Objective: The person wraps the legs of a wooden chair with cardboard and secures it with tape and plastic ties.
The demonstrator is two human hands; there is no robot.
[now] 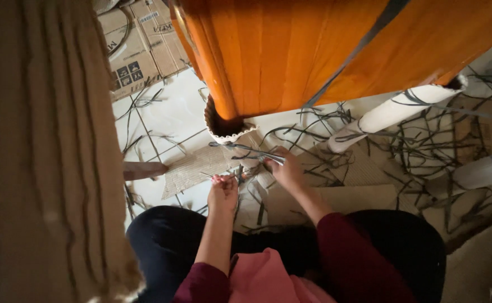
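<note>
My right hand (285, 170) grips a pair of metal scissors (254, 152), blades pointing left toward the wrapped foot (223, 124) of an orange wooden furniture piece (313, 50). My left hand (222, 192) is closed on a small thin strip just below and to the left of the scissors. The foot is cupped in white scalloped cardboard. A grey strap (364, 42) runs diagonally across the orange wood. Both hands work over a flat piece of corrugated cardboard (192, 168) on the tiled floor.
A tall brown cardboard-wrapped panel (44, 151) fills the left side. White cardboard tubes (392, 109) and many cut grey strips (426, 146) litter the floor at right. Flattened boxes (139, 45) lie at the back. My dark-trousered knees (167, 235) are below.
</note>
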